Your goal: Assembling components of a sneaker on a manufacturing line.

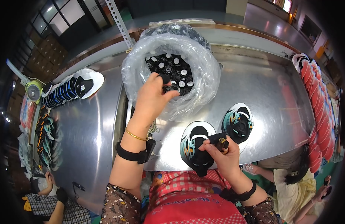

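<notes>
My left hand (pixel 154 95) reaches over the mouth of a clear plastic bag (pixel 208 80). Its thumb and fingers are apart, and a black cover sits on one finger. Inside the bag lie many small black pieces with round white spots (pixel 182 72); some fingertips are hidden against them. My right hand (pixel 224 153) is closed round a small black piece with a gold-coloured part (pixel 218 140), whose kind I cannot make out. Just under that hand is a black, white and teal shoe upper (pixel 193 143) with orange marks. Its matching shoe upper (pixel 238 121) lies to the right.
A metal tabletop (pixel 269 97) carries the bag and uppers. Stacked blue and black uppers (pixel 66 91) stand at left, near a small green fan (pixel 33 90). Red and white uppers (pixel 320 115) line the right edge. Other people's arms (pixel 55 190) show at both sides.
</notes>
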### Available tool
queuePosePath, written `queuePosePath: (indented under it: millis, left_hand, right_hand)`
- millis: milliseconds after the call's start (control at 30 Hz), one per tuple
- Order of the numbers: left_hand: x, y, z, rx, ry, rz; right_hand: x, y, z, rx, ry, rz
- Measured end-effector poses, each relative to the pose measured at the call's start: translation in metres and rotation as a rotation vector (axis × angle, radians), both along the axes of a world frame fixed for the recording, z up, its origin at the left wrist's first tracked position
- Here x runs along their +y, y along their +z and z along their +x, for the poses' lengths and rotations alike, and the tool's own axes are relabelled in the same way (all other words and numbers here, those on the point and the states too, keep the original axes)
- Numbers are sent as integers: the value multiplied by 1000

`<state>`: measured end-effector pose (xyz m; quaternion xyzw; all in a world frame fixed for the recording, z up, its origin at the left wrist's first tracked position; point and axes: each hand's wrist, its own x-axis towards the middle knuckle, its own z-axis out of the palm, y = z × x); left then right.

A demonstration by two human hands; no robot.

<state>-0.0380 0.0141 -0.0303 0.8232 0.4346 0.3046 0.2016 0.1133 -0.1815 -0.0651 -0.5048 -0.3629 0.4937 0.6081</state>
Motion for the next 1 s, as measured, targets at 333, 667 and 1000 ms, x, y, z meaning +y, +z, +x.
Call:
queuePosePath:
  millis: [333,667,1000]
  left_hand:
    - [-89,-19,12,-869,-84,-1078]
    - [-102,-25,6,-987,-158,-1079]
    - [-97,-27,1,-994,-179,-1092]
  right_hand:
    - [10,4,1,-171,-109,-9]
    - [8,-7,9,-748,-198,140]
    - [10,2,8,-938,-289,288]
